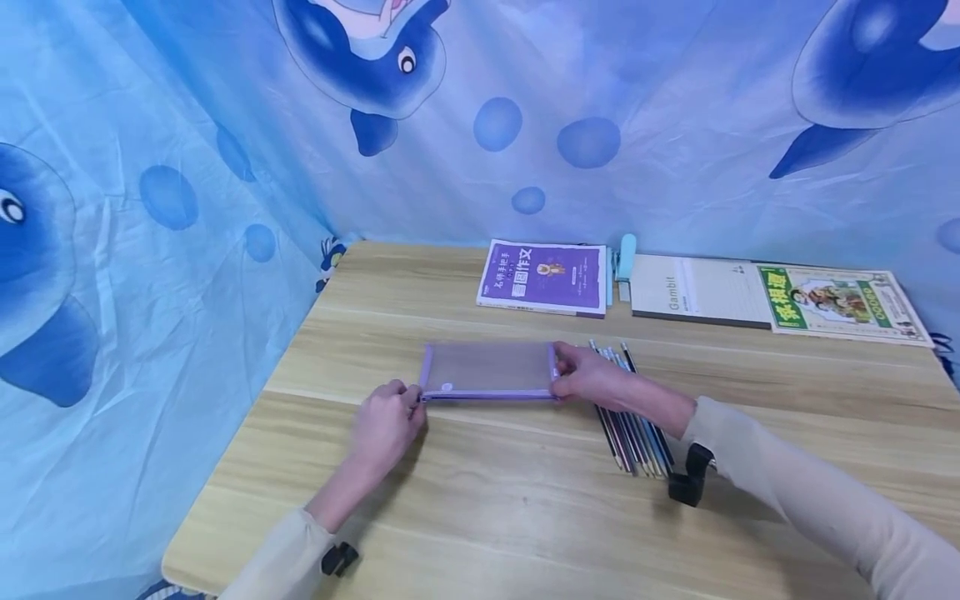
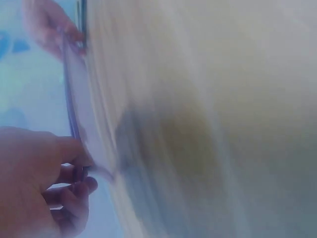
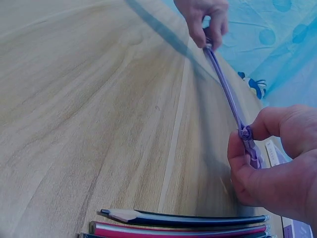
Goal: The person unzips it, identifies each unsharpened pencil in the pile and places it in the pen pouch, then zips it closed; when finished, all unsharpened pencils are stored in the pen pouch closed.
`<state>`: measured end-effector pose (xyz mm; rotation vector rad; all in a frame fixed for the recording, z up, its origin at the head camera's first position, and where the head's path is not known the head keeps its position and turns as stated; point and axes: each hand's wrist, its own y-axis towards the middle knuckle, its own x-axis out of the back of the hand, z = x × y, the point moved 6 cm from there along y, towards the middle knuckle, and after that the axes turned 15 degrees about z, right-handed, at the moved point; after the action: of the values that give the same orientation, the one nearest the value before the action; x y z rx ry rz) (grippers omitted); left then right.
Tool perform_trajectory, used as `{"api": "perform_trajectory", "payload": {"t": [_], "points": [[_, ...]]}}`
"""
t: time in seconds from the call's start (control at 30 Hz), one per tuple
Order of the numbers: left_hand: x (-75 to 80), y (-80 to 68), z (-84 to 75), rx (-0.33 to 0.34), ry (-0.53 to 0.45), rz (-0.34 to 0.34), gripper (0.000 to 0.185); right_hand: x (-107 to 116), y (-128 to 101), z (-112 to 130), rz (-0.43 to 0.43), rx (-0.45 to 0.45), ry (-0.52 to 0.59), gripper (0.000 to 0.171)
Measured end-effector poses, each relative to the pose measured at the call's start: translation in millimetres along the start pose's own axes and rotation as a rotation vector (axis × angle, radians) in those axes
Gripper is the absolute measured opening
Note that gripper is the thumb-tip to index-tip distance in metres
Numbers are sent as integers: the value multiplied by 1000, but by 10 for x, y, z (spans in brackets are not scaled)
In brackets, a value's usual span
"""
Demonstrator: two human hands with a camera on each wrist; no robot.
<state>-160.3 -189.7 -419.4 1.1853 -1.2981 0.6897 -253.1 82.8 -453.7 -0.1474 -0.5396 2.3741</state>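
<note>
A translucent zipper pouch (image 1: 487,367) with purple edging is stretched flat between both hands, its zipper along the edge nearest the person. My left hand (image 1: 386,421) pinches its near left corner, where the zipper ends. At the opposite end my right hand (image 1: 592,375) grips the purple side edge between thumb and fingers. In the right wrist view the zipper edge of the pouch (image 3: 225,89) faces the camera and looks closed. Several pencils (image 1: 633,425) lie side by side on the table, partly under the right forearm.
A purple book (image 1: 543,279) lies at the back of the wooden table (image 1: 480,517). To its right are a light blue object (image 1: 627,257), a notebook (image 1: 697,287) and a green-and-yellow booklet (image 1: 843,302). A blue cloth (image 1: 465,192) with dolphins hangs behind.
</note>
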Motion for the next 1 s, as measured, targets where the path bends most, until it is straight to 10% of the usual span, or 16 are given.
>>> {"api": "perform_trajectory", "payload": {"t": [0.4,0.67,1.0], "points": [[-59,-95,164,53,0,111,18,0,2,8,3,-40,-23,102],[-89,-70,96,138,19,248,65,-17,34,15,11,-50,-11,98],[-206,333,-355,-190,-181,431,64,-25,55,55,42,-56,-56,98]]}}
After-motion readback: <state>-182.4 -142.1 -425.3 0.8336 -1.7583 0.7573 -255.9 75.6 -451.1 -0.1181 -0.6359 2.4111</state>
